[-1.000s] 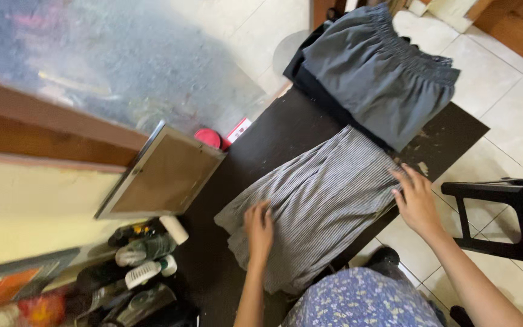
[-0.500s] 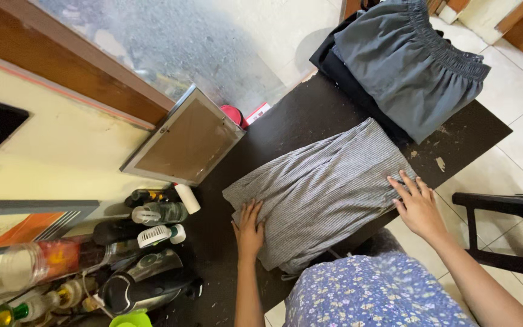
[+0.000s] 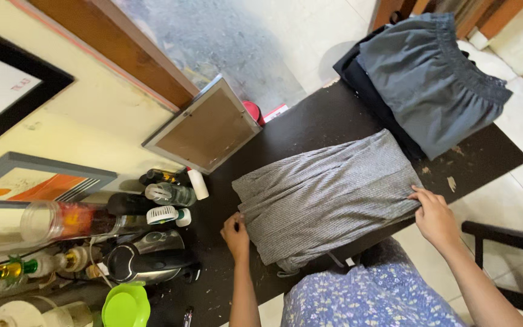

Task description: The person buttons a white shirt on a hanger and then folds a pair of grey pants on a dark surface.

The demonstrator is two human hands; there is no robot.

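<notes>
The left hand [image 3: 236, 233] is curled closed at the left end of the striped grey garment [image 3: 328, 197], its fingers pinching the cloth's edge near the front edge of the dark table [image 3: 310, 121]. The right hand [image 3: 436, 217] is likewise closed, its fingers bunched on the garment's right end, close to the table's front edge. Between the two hands the striped garment lies flat and folded across the middle of the table, its long side running slantwise from the left hand up toward the right end, with a small fold of it hanging over the front edge. Just beyond its right end, at the far right corner of the table, sits a stack of folded clothes: grey shorts [image 3: 434, 82] with a gathered waistband on top of a black garment [image 3: 364, 85], the stack just beside the striped cloth and perhaps touching it. Behind the garment, at the table's back edge, a picture frame [image 3: 204, 130] leans with its brown backing showing, and a red lid [image 3: 251, 111] peeks out beside it. Toward the table's left end stand several bottles [image 3: 167, 194], a black appliance [image 3: 143, 260] and a bright green cup [image 3: 126, 306]. Below the hands the person's blue flowered clothing [image 3: 358, 300] shows, and a black chair [image 3: 516, 254] stands on the tiled floor to the right.
</notes>
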